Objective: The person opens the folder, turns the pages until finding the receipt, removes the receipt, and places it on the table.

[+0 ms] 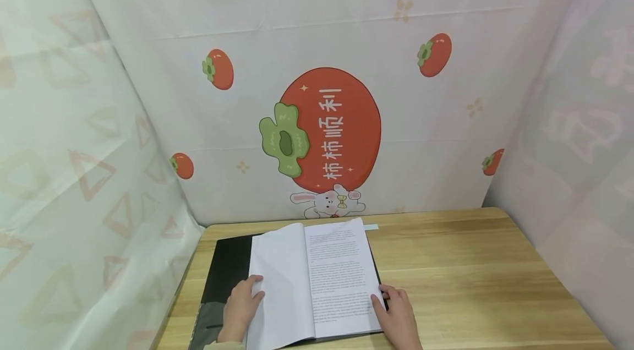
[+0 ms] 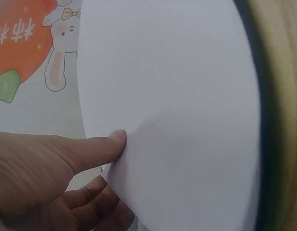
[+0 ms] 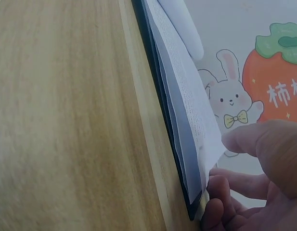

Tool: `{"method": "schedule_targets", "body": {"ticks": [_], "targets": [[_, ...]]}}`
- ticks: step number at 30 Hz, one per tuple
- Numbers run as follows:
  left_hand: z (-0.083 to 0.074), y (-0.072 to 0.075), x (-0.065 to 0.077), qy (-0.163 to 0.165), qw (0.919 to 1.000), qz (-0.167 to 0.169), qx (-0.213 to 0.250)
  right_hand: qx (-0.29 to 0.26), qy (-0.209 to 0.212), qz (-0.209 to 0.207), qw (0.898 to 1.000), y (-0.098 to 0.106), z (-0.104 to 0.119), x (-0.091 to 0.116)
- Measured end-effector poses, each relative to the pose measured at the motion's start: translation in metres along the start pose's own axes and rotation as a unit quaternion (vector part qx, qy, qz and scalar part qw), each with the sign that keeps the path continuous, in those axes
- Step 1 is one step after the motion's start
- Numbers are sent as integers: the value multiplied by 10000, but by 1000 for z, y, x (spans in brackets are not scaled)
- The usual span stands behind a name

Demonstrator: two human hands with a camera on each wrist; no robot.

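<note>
An open book with a black cover (image 1: pixel 233 262) lies on the table. Its left page (image 1: pixel 278 284) is blank and bows upward; the right page (image 1: pixel 342 278) carries printed text. At the left page's outer edge, my left hand (image 1: pixel 241 306) pinches the paper. In the left wrist view, the thumb (image 2: pixel 107 147) lies on top of the blank sheet and the fingers (image 2: pixel 97 204) are partly hidden behind it. My right hand (image 1: pixel 398 317) grips the lower right edge of the book. The right wrist view shows its thumb (image 3: pixel 247 139) at the printed page (image 3: pixel 189 103), fingers below by the cover.
The wooden table (image 1: pixel 460 278) extends to the right of the book. A pale strip (image 1: pixel 371 227) sticks out past the book's upper right corner. Behind stands a white cloth backdrop (image 1: pixel 327 14) with persimmon and rabbit prints; more cloth hangs along both sides.
</note>
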State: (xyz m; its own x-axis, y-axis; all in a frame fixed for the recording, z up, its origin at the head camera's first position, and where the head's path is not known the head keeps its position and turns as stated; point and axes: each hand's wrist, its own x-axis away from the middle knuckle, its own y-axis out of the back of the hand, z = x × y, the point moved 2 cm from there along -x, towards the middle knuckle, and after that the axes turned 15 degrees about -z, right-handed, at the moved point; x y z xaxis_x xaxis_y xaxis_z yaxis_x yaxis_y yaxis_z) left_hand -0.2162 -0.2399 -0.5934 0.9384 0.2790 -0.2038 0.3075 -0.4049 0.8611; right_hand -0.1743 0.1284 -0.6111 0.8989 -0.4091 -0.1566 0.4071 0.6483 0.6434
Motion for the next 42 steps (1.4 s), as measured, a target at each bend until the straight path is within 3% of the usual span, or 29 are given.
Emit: {"method": "schedule_targets", "body": {"ticks": [11, 20, 25, 32, 42], "targets": [[3, 9, 2, 412, 9975, 482, 305, -53, -16, -2, 10000, -2, -3, -1], [5, 14, 3, 453, 9948, 826, 396, -288, 52, -130, 9995, 0, -2, 0], [6, 14, 3, 462, 9941, 868, 455, -466, 6, -232, 9986, 1, -3, -1], [9, 13, 4, 480, 9940, 855, 474, -755, -368, -180, 9963, 2, -4, -4], [8, 14, 6, 453, 9941, 835, 519, -735, -222, -214, 9968, 1, -4, -5]]}}
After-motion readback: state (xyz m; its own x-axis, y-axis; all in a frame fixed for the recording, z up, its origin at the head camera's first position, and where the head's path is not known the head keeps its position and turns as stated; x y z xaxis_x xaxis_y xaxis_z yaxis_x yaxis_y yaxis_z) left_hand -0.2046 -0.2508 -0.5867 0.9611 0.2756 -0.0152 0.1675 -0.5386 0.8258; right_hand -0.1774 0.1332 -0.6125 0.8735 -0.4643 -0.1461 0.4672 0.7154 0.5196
